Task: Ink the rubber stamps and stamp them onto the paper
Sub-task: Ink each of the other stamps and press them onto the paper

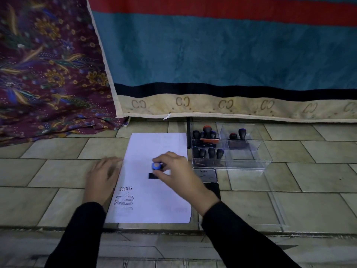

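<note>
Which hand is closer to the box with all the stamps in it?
The right hand. It holds a blue-topped stamp on the paper, just left of the clear box. The left hand rests at the paper's far left edge.

The paper [152, 200] reads "SAMPLE", upside down, above an illegible boxed stamp print; beyond the paper, the hanging cloth's [231, 55] beige border repeats "CC".
</note>
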Action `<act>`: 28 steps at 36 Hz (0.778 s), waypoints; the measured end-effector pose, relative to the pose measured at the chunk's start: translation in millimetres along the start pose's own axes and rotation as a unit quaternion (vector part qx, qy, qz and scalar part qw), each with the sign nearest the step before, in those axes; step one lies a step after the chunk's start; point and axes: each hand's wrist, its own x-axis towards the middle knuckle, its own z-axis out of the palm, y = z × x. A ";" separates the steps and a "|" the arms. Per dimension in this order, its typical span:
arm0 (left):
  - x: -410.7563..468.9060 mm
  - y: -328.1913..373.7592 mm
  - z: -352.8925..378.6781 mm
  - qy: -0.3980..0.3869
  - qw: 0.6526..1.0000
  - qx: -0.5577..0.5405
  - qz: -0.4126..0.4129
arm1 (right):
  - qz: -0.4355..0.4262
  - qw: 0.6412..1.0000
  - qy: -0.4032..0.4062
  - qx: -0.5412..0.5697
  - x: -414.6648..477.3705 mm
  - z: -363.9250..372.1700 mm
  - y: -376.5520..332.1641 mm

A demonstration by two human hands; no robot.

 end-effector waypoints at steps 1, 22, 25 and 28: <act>1.8 -7.1 -0.8 -0.012 1.000 0.024 -0.003 | -0.004 1.000 -0.014 -0.006 7.6 10.1 -3.6; 2.3 -26.0 5.0 -0.002 0.998 0.061 -0.013 | -0.042 0.990 -0.111 -0.077 35.9 78.4 -29.0; 2.6 -26.8 4.2 -0.004 0.999 0.054 -0.008 | -0.025 0.999 -0.044 -0.021 33.1 65.8 -25.7; 5.0 -29.1 4.2 0.001 1.000 -0.008 -0.014 | 0.001 0.999 0.035 0.040 25.9 41.1 -18.2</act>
